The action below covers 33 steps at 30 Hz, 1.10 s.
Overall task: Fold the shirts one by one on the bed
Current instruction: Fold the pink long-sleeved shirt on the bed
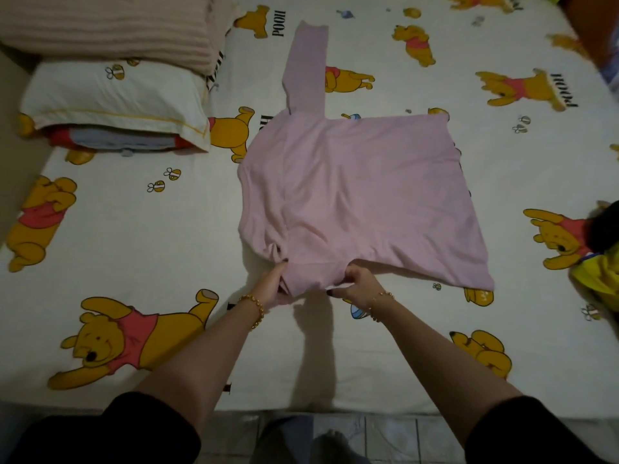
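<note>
A bed (160,249) dressed in a cream sheet printed with yellow cartoon bears fills the room from wall to tiled floor (385,437). At its centre a pale pink long-sleeved shirt (361,195) lies spread flat, one sleeve reaching toward the far side. A white pillow (110,98) sits at the upper left under a ribbed pink blanket (107,25). Yellow and black clothes (599,272) lie heaped at the right edge. The person's left hand (274,283) and right hand (355,279) both grip the shirt's near sleeve, fingers curled into the bunched fabric. A gold bracelet (254,309) circles each wrist.
</note>
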{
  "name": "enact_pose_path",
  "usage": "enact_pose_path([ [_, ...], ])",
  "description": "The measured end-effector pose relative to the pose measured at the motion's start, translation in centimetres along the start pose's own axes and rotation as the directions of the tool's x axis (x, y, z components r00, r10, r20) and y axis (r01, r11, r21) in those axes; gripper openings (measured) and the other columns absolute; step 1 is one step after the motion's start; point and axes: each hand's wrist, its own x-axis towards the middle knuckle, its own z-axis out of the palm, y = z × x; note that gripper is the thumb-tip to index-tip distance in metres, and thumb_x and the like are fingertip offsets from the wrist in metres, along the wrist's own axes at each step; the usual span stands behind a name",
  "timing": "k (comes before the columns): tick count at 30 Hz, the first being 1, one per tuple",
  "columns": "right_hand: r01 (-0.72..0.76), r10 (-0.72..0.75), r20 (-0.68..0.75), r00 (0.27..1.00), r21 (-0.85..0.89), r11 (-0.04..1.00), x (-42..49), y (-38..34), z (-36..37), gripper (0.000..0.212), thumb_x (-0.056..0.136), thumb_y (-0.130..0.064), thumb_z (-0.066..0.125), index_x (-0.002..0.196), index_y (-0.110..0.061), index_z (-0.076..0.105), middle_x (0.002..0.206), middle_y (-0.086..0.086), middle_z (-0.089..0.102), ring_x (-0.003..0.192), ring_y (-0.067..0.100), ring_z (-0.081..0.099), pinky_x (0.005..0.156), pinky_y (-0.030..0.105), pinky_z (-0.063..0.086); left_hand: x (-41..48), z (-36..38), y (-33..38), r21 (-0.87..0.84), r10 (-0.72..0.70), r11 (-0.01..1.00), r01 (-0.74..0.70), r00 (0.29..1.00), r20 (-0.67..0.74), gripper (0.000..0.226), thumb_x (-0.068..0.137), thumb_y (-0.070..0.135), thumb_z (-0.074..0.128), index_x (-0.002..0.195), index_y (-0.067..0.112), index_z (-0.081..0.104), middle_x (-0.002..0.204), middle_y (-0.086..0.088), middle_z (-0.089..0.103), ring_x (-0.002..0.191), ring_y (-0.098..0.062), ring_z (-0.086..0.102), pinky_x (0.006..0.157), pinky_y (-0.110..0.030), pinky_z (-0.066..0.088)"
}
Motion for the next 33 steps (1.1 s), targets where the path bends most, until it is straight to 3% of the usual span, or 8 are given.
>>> enact_pose_path([
  [4,0.157,-0.199,-0.132,0.971,-0.275,0.948,0.0,0.7,-0.5,0.022,0.076,-0.014,0.079,0.090,0.001,0.071,0.097,0.002,0.060,0.086,0.018,0.059,0.073,0.015,0.046,-1.1,-0.2,-0.8,0.226,0.155,0.962,-0.157,0.988,0.027,0.029,0.095,0.006,0.042,0.122,0.011,0.049,0.087,-0.007,0.054,0.072,-0.016,0.050,0.042,-0.010,0.044],
  [8,0.161,-0.198,-0.158,0.968,-0.218,0.963,-0.6,-0.2,-0.9,0.019,0.082,-0.019,0.073,0.093,-0.004,0.069,0.089,0.002,0.070,0.078,0.017,0.065,0.068,0.022,0.050,-0.6,-1.2,-2.4,0.551,0.373,0.751,-0.364,0.922,0.102,0.078,0.072,0.014,0.079,0.138,0.019,0.038,0.128,-0.003,0.044,0.105,-0.016,0.048,0.078,-0.018,0.044],
  [12,0.146,-0.158,-0.219,0.963,-0.070,0.987,-1.5,-0.9,-0.4,0.018,0.088,-0.023,0.065,0.095,-0.005,0.064,0.086,0.006,0.068,0.079,0.019,0.061,0.075,0.033,0.049,-1.4,-0.1,-3.0,0.462,0.405,0.779,-0.424,0.903,0.145,0.090,0.066,0.009,0.084,0.140,0.019,0.033,0.125,0.007,0.047,0.113,-0.009,0.044,0.089,-0.021,0.037],
  [18,-0.287,0.245,0.153,0.957,0.594,0.752,-4.3,-1.6,-0.3,0.045,0.095,-0.039,0.053,0.115,0.000,0.062,0.103,0.015,0.065,0.098,0.030,0.061,0.082,0.039,0.050,-2.8,2.5,-4.0,0.321,0.286,0.896,-0.306,0.952,0.109,0.017,0.097,0.014,0.049,0.102,0.005,0.062,0.088,-0.003,0.061,0.081,-0.010,0.056,0.058,-0.008,0.043],
  [21,-0.376,0.243,0.300,0.923,0.557,0.740,-6.0,-0.7,-0.6,0.048,0.095,-0.045,0.050,0.119,-0.005,0.060,0.113,0.014,0.067,0.110,0.029,0.061,0.096,0.043,0.047,-4.2,3.3,-5.4,0.140,0.131,0.980,-0.141,0.988,0.077,0.040,0.100,0.039,0.036,0.079,0.014,0.059,0.056,0.002,0.053,0.044,-0.002,0.045,0.042,-0.011,0.035],
  [24,-0.382,0.308,0.252,0.917,0.339,0.860,-7.7,0.5,-0.8,0.055,0.084,-0.043,0.065,0.125,-0.008,0.055,0.115,0.009,0.065,0.108,0.025,0.060,0.088,0.040,0.052,-5.3,3.8,-7.1,0.097,0.081,0.991,-0.093,0.989,0.120,0.040,0.098,0.043,0.040,0.092,0.013,0.066,0.076,-0.004,0.064,0.072,-0.018,0.059,0.063,-0.023,0.043],
  [27,-0.266,0.240,0.137,0.961,0.222,0.938,-9.8,1.9,-1.1,0.047,0.080,-0.042,0.070,0.113,-0.008,0.065,0.115,0.002,0.065,0.110,0.017,0.056,0.095,0.036,0.046,-6.4,4.5,-7.8,-0.002,0.150,0.989,-0.150,0.988,0.045,0.009,0.095,0.012,0.051,0.090,0.010,0.057,0.089,-0.011,0.060,0.083,-0.024,0.059,0.067,-0.027,0.046],
  [33,0.003,0.004,-0.022,1.000,0.312,0.950,-14.6,3.6,-1.6,0.037,0.087,-0.001,0.058,0.050,-0.004,0.060,0.052,-0.001,0.058,0.060,0.006,0.057,0.074,0.023,0.047,-8.8,5.6,-8.4,-0.090,0.163,0.982,-0.167,0.986,-0.043,0.019,0.101,0.017,0.035,0.117,0.011,0.043,0.101,-0.014,0.059,0.079,-0.025,0.060,0.063,-0.043,0.051],
])
